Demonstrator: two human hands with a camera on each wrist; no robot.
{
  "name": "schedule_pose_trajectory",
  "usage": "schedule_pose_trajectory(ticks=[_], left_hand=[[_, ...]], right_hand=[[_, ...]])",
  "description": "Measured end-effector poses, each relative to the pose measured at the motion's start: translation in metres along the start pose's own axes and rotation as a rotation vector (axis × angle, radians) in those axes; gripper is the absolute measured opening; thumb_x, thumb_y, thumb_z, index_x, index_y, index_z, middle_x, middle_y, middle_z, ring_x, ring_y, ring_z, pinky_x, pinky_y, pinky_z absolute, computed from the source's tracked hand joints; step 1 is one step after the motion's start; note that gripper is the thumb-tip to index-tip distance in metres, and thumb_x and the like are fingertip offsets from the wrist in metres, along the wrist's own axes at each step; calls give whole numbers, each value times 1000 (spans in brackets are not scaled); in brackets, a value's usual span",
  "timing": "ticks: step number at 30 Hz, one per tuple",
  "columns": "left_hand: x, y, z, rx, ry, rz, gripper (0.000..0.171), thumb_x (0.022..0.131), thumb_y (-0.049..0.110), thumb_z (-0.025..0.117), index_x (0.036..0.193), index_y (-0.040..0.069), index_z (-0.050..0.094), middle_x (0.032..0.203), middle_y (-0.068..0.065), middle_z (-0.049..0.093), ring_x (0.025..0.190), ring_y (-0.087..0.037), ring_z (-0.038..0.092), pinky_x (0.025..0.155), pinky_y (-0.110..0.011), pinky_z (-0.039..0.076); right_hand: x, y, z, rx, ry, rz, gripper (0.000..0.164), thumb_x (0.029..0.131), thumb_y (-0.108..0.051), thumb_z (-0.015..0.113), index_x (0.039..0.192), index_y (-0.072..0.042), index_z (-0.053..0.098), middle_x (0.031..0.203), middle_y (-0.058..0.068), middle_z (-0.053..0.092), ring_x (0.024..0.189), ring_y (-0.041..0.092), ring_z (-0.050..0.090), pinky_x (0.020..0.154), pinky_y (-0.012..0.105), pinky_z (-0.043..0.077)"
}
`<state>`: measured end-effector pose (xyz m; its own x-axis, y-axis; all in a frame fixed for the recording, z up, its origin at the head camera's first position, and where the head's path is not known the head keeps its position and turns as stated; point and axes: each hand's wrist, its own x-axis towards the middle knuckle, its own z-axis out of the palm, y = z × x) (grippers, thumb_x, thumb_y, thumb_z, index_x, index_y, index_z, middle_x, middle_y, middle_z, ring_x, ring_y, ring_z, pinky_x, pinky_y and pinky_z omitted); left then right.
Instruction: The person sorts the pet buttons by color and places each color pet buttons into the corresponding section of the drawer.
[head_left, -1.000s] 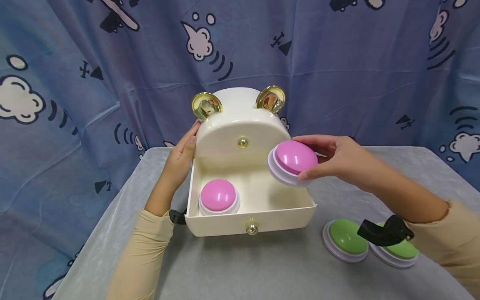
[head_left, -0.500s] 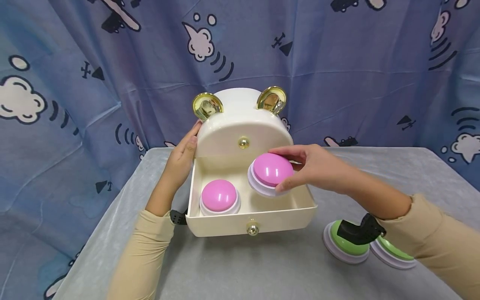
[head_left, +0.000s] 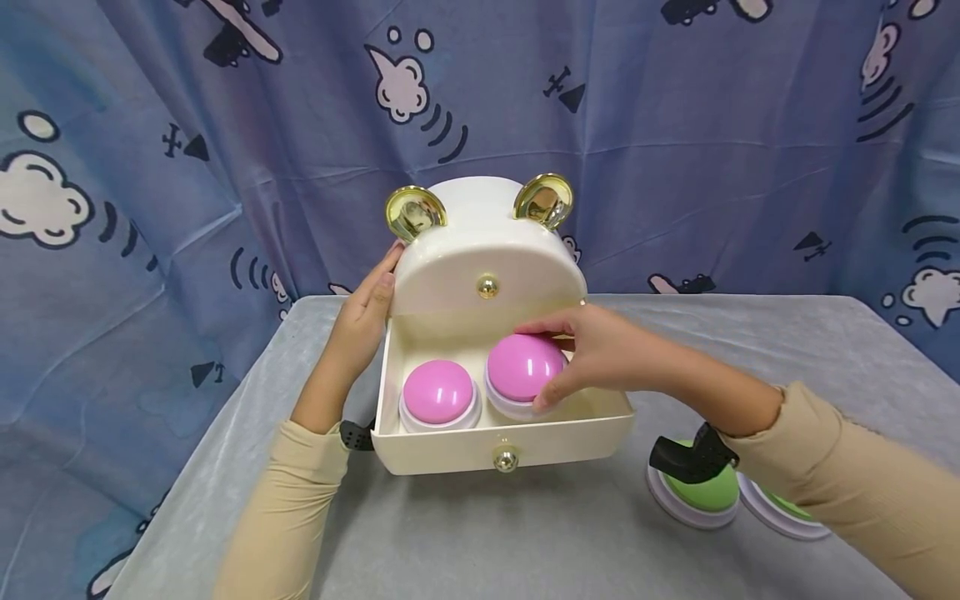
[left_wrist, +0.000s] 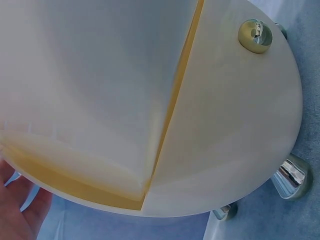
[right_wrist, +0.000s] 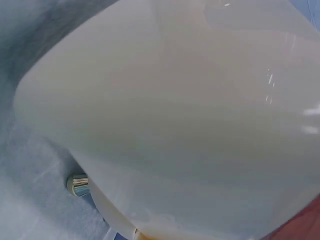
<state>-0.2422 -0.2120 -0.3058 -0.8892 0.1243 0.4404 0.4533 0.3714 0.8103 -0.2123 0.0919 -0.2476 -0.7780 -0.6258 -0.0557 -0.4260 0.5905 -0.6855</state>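
In the head view a white box with gold ears stands on the table, its drawer pulled out toward me. My left hand rests against the box's left side with its fingers extended; some fingers also show at the left wrist view's lower left. My right hand pinches a pink domed button by its edge, thumb in front and fingers behind, inside the drawer's right half. Whether its white base touches the drawer floor I cannot tell. A second pink domed button sits in the drawer's left half.
Two green domed buttons with white bases lie on the grey table at the right, partly covered by my right sleeve and a black wrist mount. A blue patterned curtain hangs behind. Gold knobs stick out from the box.
My right hand has carried the pink domed button leftward and down, from above the drawer's right side into the drawer, beside the other one. The left hand stays at the box.
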Motion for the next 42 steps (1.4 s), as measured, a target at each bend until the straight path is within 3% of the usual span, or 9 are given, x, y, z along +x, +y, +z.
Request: schedule_pose_trajectory(ticks=[18, 25, 42], left_hand=[[1, 1, 1, 0, -2, 11, 48, 110, 28, 30, 156, 14, 34, 165, 2, 27, 153, -13, 22, 128, -35, 17], [1, 1, 1, -1, -3, 7, 48, 110, 29, 30, 156, 15, 33, 165, 3, 27, 153, -13, 22, 128, -36, 17], [1, 2, 2, -7, -4, -1, 48, 110, 28, 30, 156, 14, 34, 165, 2, 27, 153, -14, 22, 128, -36, 17]], right_hand=[[8, 0, 10, -113, -62, -72, 72, 65, -20, 94, 128, -2, 65, 114, 8, 71, 99, 19, 64, 88, 32, 56], [9, -3, 10, -157, -78, -87, 75, 66, -22, 94, 131, 0, 63, 117, 10, 70, 101, 20, 63, 89, 36, 56], [10, -3, 4, -118, -177, -59, 73, 70, -18, 91, 134, 0, 60, 121, 9, 69, 105, 20, 62, 95, 37, 54]])
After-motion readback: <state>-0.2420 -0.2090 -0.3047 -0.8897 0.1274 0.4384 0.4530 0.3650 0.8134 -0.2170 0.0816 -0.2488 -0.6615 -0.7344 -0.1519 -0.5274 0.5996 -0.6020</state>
